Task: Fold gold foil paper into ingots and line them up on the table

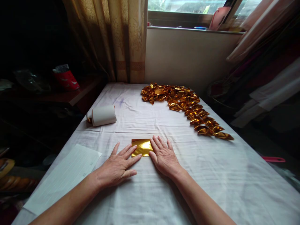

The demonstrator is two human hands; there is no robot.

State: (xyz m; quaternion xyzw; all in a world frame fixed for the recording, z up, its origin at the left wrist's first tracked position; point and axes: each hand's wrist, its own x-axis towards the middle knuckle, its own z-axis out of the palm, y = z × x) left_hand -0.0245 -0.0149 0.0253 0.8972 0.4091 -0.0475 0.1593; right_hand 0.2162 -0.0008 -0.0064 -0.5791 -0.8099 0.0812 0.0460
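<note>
A shiny gold foil sheet (143,147) lies flat on the white cloth of the table (145,125). My left hand (118,165) is open with spread fingers, its fingertips resting on the sheet's left part. On the right edge of the sheet lies my right hand (164,156), palm down, its fingers extended and the thumb a little apart. Neither hand grips anything. Behind them, many folded gold foil pieces (179,93) form a curved chain from the table's back edge toward the right side.
A white roll (104,115) lies on its side at the left. A lined paper (67,175) is near the left edge, partly under my left forearm. A red container (67,78) stands on a dark side table. Curtain and window are behind.
</note>
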